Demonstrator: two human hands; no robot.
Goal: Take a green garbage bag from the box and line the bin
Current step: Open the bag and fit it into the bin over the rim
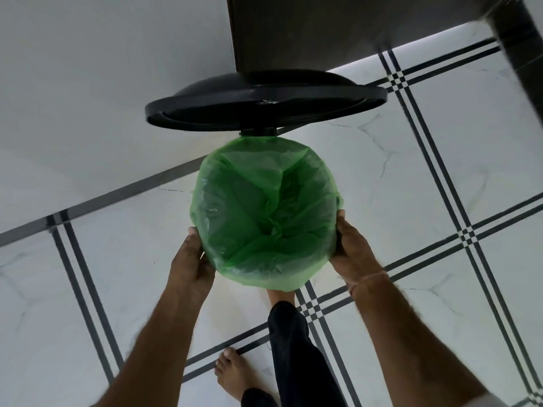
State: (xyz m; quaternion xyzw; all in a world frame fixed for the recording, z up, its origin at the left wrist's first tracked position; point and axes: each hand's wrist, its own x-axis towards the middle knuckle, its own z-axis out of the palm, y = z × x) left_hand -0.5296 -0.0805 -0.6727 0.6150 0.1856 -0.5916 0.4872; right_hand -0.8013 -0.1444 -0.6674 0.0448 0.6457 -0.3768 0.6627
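Behind the green bag point(264, 207), the fingers of the left hand point(191, 265) and right hand point(352, 248) are hidden.

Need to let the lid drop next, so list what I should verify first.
1. Green bag cuffed outward all round, where visible: ok.
2. Bag opened down inside, creased: ok.
3. Lid raised, clear of the bag: ok.
4. Left hand and right hand off the bag: not ok, both grip its sides.
5. Bag reaches the bottom: cannot tell.
6. Forward foot holding the lid up: cannot tell, toes hidden under the bag.

The black-striped white floor point(440, 177) carries the open-lidded bin point(235, 98) and a bare foot point(235, 374).
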